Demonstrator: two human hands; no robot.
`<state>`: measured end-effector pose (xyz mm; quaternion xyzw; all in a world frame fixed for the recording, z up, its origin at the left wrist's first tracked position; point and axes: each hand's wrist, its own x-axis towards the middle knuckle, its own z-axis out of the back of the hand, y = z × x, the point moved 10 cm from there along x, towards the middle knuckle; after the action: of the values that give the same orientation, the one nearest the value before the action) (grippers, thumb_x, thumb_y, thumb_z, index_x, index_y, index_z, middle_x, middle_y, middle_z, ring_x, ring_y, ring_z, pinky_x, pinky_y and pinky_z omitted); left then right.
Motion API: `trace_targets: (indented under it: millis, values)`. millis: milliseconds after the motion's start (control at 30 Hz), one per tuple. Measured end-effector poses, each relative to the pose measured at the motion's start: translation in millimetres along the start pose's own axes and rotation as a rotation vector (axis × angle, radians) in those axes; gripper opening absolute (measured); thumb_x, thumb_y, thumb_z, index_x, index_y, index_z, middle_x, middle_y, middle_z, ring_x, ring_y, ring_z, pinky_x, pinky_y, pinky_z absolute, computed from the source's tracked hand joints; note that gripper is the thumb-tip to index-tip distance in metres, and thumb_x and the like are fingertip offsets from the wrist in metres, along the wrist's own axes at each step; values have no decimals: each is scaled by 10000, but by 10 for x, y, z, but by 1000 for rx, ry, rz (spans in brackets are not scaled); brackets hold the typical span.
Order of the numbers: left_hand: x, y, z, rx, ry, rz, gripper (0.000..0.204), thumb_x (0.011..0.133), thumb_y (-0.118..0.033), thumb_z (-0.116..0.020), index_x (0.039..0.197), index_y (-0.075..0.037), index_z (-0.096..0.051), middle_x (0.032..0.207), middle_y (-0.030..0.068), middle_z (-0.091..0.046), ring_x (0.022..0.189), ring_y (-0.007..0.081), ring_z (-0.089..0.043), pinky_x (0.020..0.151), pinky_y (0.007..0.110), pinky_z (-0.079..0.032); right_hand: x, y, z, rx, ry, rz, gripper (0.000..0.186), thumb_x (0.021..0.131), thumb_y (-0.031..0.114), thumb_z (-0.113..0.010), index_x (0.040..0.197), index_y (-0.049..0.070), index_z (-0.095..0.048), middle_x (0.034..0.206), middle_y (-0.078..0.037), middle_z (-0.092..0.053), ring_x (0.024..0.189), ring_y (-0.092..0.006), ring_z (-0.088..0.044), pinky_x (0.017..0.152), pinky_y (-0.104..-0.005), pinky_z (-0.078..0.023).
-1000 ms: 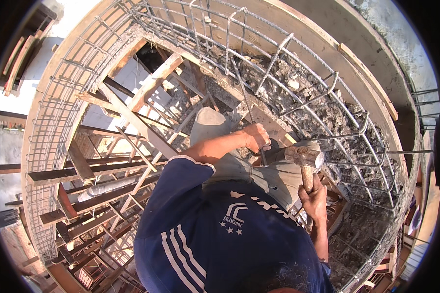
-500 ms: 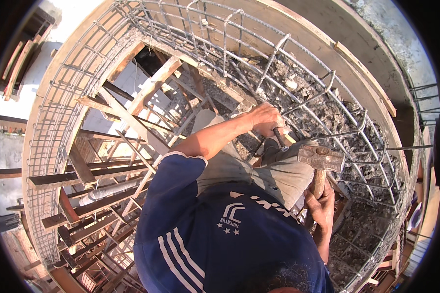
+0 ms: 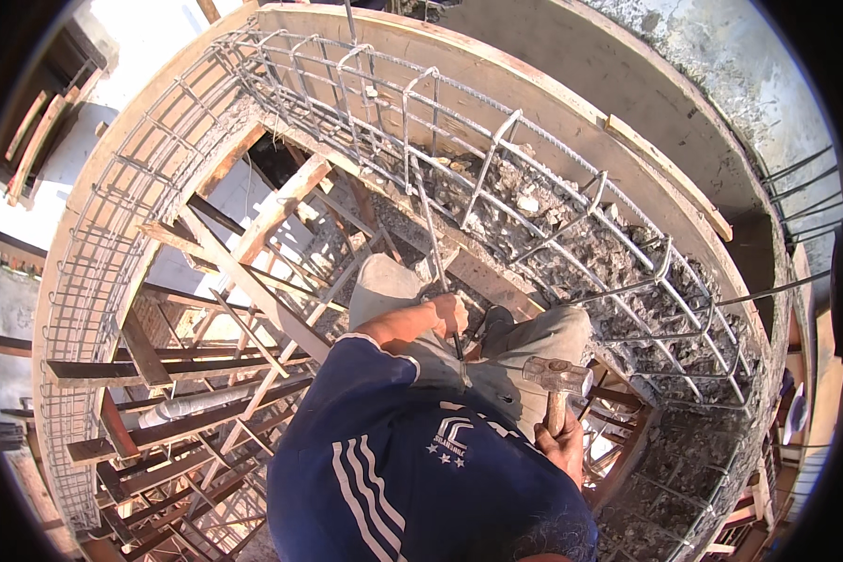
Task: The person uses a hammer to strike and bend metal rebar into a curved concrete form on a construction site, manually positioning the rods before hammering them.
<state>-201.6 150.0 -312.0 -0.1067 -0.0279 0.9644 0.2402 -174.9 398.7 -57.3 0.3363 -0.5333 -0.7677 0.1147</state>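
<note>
My left hand is closed round a long steel bar above my knees. The bar's far end reaches up to the near side of the rebar cage; its dark near end sticks out below my fist. Whether that far tip touches concrete cannot be made out. My right hand grips the wooden handle of a sledgehammer close under its head. The steel head lies level in front of my chest, apart from the bar.
Broken grey concrete lies inside the cage, against a curved formwork board. Timber props and beams criss-cross an opening at the left. A rebar mesh lines the far left. Loose rebar ends jut in at the right.
My left hand has come nearer to my body and leftward with the bar, which stands more upright in view. The sledgehammer has moved down and left.
</note>
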Motion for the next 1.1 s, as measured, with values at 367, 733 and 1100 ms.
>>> trace_targets:
  millis: [367, 733, 1100]
  values:
    - [-742, 365, 2986, -455, -996, 25, 189, 726, -236, -703, 652, -93, -604, 655, 85, -610, 638, 339, -623, 566, 441, -491, 365, 197, -51, -287, 147, 113, 156, 827, 77, -656, 806, 39, -506, 626, 2, -515, 573, -100, -468, 542, -292, -415]
    - [-951, 471, 3379, -417, -1104, 55, 265, 774, -108, -623, 581, -59, -450, 559, 108, -465, 499, 346, -497, 474, 431, -388, 322, 970, -145, -44, 162, 177, 152, 832, 44, -689, 837, 43, -537, 639, 18, -552, 544, -64, -506, 521, -238, -415]
    - [-760, 578, 3310, -389, -1040, 75, 162, 730, -160, -661, 628, -96, -553, 626, 91, -589, 575, 332, -613, 524, 422, -482, 155, 1530, 451, 293, -64, 504, 221, 844, 25, -689, 981, -17, -521, 720, -86, -590, 512, -132, -543, 475, -264, -453]
